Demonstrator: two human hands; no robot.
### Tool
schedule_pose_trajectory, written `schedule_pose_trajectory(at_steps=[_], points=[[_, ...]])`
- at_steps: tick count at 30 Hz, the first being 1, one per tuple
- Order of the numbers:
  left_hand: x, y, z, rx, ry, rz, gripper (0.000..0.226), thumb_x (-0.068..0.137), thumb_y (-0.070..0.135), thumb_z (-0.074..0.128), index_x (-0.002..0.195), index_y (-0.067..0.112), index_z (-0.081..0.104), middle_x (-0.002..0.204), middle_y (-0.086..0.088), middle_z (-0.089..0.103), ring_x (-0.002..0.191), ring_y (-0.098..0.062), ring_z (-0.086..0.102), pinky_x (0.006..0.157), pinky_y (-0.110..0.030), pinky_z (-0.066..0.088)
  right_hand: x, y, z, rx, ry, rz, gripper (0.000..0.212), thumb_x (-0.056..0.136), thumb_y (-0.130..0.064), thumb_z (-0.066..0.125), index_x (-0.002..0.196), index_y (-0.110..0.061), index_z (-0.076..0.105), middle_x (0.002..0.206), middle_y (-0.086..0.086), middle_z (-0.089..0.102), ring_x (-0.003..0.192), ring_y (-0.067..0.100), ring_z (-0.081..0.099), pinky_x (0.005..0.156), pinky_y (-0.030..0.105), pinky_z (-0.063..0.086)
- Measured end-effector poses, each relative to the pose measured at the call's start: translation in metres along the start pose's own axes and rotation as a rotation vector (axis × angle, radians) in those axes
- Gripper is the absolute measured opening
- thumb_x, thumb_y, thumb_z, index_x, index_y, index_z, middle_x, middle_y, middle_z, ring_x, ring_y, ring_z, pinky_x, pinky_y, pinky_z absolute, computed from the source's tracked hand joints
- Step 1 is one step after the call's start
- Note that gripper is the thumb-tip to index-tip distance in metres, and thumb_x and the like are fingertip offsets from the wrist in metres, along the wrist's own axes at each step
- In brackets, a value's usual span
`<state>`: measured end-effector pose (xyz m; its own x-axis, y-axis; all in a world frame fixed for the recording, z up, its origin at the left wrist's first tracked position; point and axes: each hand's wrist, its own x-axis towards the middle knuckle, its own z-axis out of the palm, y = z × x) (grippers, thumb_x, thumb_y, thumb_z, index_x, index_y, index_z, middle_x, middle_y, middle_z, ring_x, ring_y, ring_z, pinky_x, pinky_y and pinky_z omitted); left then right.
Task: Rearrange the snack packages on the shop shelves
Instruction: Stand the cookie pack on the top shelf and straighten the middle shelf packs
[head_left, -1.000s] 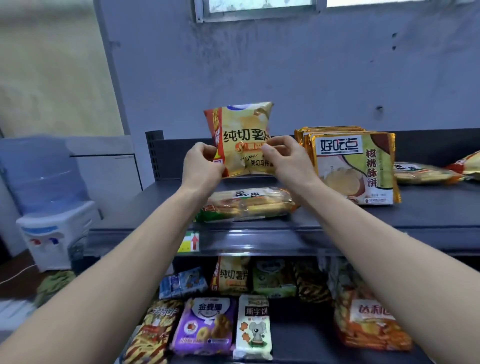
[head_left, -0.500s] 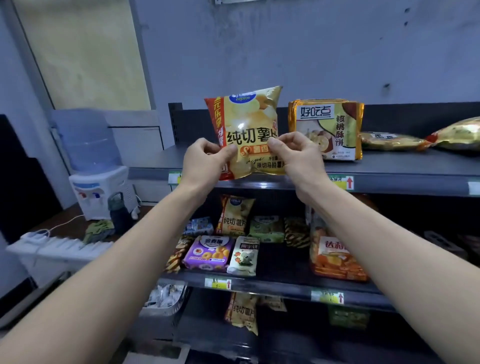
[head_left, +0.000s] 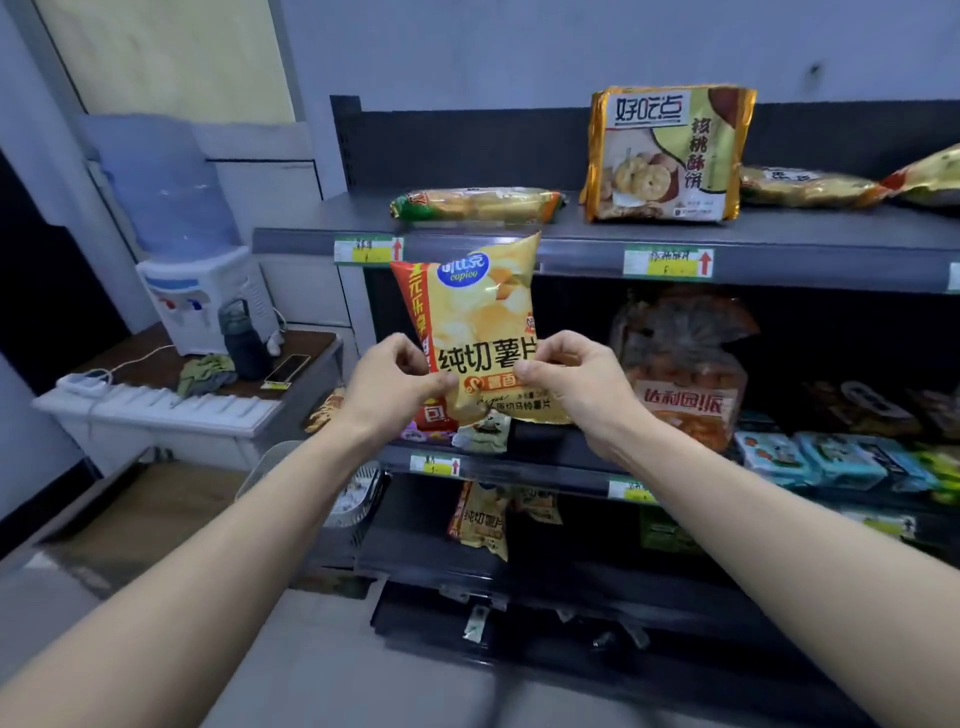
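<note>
Both forearms reached forward, the left hand (head_left: 390, 381) and right hand (head_left: 572, 383) each pinching a lower side edge of the yellow potato chip bag (head_left: 480, 322), thumbs on its front. The bag stood upright, rising toward twelve o'clock from the grip, before the middle shelf (head_left: 519, 457). Beyond, at one o'clock, a walnut biscuit pack (head_left: 665, 156) stood on the top shelf (head_left: 779, 244).

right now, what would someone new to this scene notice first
The yellow chip bag stands out, held upright in front of the shelves, pinched at its lower edge by the left hand and the right hand. Next comes the gold-edged walnut cookie pack standing on the top shelf, up and to the right. At far left a water dispenser sits on a low table.
</note>
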<state>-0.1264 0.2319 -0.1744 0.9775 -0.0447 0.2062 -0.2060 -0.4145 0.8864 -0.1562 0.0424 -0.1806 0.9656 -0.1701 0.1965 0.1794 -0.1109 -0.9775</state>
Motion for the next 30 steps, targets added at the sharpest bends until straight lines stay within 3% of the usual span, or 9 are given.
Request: schedule_pose_trajectory(at_steps=[5, 8, 10, 14, 19, 23, 26, 30], points=[[0.017, -0.043, 0.011, 0.023, -0.073, -0.081, 0.035, 0.073, 0.011, 0.077, 0.076, 0.014, 0.043, 0.097, -0.010, 0.068, 0.092, -0.024, 0.067, 0.079, -0.050, 0.055, 0.011, 0.043, 0.012, -0.043, -0.001, 0.134, 0.028, 0.079, -0.003, 0.072, 0.070, -0.015, 0.048, 0.096, 0.011, 0.070, 0.090, 0.027, 0.068, 0.078, 0.042, 0.058], [0.034, -0.063, 0.018, 0.042, -0.103, -0.116, 0.038, 0.075, 0.011, 0.076, 0.092, 0.010, 0.043, 0.104, -0.006, 0.065, 0.095, -0.021, 0.064, 0.079, -0.043, 0.056, 0.028, 0.066, 0.024, -0.087, 0.028, 0.203, 0.030, 0.078, -0.003, 0.072, 0.080, -0.016, 0.046, 0.107, 0.015, 0.066, 0.096, 0.029, 0.067, 0.080, 0.044, 0.058], [0.049, -0.074, 0.021, 0.022, -0.127, -0.148, 0.043, 0.076, 0.007, 0.075, 0.102, 0.010, 0.041, 0.107, -0.004, 0.061, 0.094, -0.018, 0.062, 0.080, -0.039, 0.055, 0.043, 0.080, 0.034, -0.051, 0.023, 0.258, 0.033, 0.079, 0.000, 0.071, 0.096, -0.015, 0.048, 0.120, 0.015, 0.061, 0.101, 0.026, 0.064, 0.081, 0.040, 0.058], [0.092, -0.094, 0.025, -0.004, -0.171, -0.173, 0.062, 0.075, 0.004, 0.075, 0.125, 0.009, 0.040, 0.114, -0.002, 0.057, 0.098, -0.016, 0.057, 0.088, -0.035, 0.051, 0.083, 0.095, 0.053, 0.021, 0.021, 0.344, 0.068, 0.081, 0.008, 0.065, 0.139, -0.011, 0.036, 0.138, 0.009, 0.050, 0.114, 0.021, 0.056, 0.087, 0.035, 0.054], [0.152, -0.118, 0.034, 0.007, -0.203, -0.163, 0.064, 0.079, 0.003, 0.070, 0.136, 0.008, 0.041, 0.129, -0.005, 0.058, 0.108, -0.016, 0.057, 0.088, -0.028, 0.046, 0.137, 0.114, 0.074, 0.003, 0.052, 0.387, 0.072, 0.081, 0.013, 0.061, 0.144, -0.011, 0.036, 0.144, 0.008, 0.046, 0.127, 0.021, 0.048, 0.102, 0.038, 0.046], [0.195, -0.130, 0.043, -0.021, -0.208, -0.159, 0.055, 0.083, -0.003, 0.064, 0.133, 0.006, 0.045, 0.118, -0.004, 0.061, 0.103, -0.017, 0.057, 0.088, -0.030, 0.048, 0.179, 0.131, 0.086, -0.041, 0.089, 0.428, 0.078, 0.079, 0.004, 0.068, 0.146, -0.013, 0.031, 0.142, 0.008, 0.049, 0.125, 0.021, 0.051, 0.106, 0.038, 0.042], [0.224, -0.145, 0.053, 0.009, -0.220, -0.140, 0.059, 0.080, -0.002, 0.067, 0.134, 0.009, 0.046, 0.123, -0.003, 0.060, 0.112, -0.022, 0.058, 0.099, -0.037, 0.048, 0.199, 0.140, 0.091, -0.075, 0.100, 0.454, 0.080, 0.081, -0.001, 0.069, 0.148, -0.018, 0.028, 0.144, 0.007, 0.046, 0.129, 0.023, 0.047, 0.099, 0.026, 0.039], [0.248, -0.161, 0.065, 0.001, -0.230, -0.117, 0.064, 0.082, 0.000, 0.064, 0.140, 0.015, 0.041, 0.136, -0.006, 0.054, 0.122, -0.021, 0.053, 0.102, -0.032, 0.045, 0.219, 0.155, 0.098, -0.113, 0.106, 0.447, 0.079, 0.084, 0.000, 0.065, 0.148, -0.019, 0.024, 0.143, 0.008, 0.045, 0.125, 0.023, 0.048, 0.089, 0.029, 0.046]])
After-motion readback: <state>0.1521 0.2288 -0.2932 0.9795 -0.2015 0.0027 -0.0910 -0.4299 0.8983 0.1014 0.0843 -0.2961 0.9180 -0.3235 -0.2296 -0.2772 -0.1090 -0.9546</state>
